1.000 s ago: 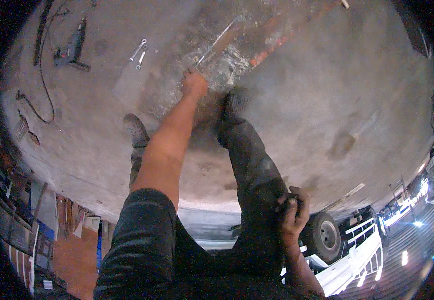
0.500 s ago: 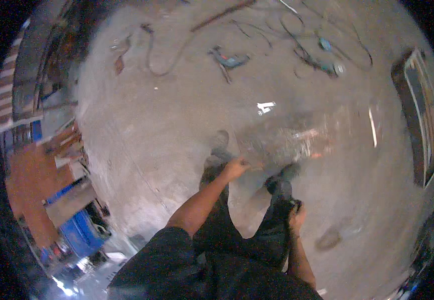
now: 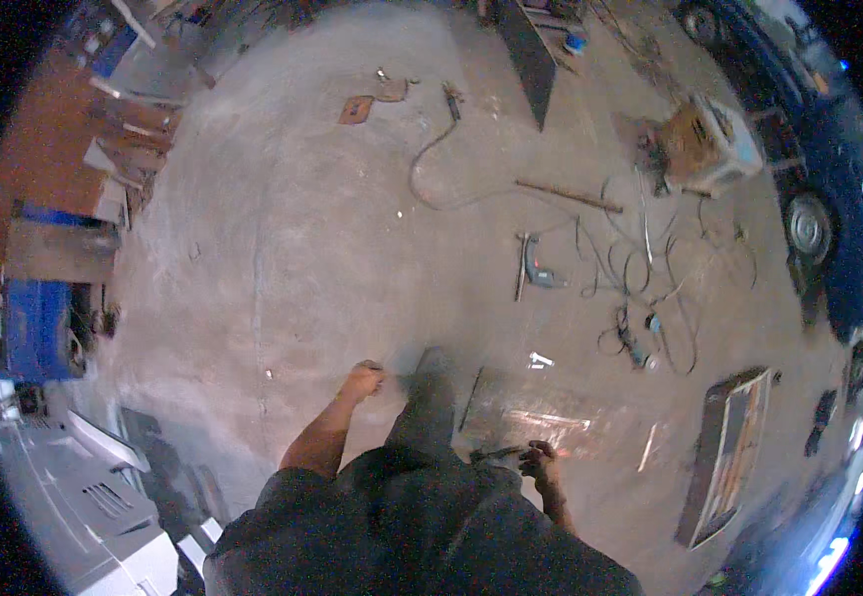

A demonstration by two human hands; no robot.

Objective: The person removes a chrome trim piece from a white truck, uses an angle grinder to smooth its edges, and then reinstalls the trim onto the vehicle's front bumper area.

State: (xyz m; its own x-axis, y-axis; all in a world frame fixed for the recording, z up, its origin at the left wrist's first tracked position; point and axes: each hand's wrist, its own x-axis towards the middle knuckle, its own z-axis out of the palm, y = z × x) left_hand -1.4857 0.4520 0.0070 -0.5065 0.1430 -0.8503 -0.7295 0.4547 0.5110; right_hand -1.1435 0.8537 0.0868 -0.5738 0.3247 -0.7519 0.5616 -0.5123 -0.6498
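My left hand is held out over the floor, left of my forward leg. Its fingers are curled closed; whatever they may hold is too small to make out. My right hand hangs low on the right, fingers bent around something dark and blurred. A dark, narrow shape lies beside its fingertips, and I cannot tell whether the hand holds it. Beyond that hand a flat, shiny sheet lies on the floor, with a small white piece at its far edge.
Ahead lie a power drill, an angle grinder, tangled cables and a rusty bar. A shallow frame stands at right. Farther off are a box and a blue vehicle. A grey machine stands lower left.
My view has swung, bringing the vehicle, box and grey machine into sight. My hands have spread apart, the left farther left. The floor tools now appear lower and farther right.
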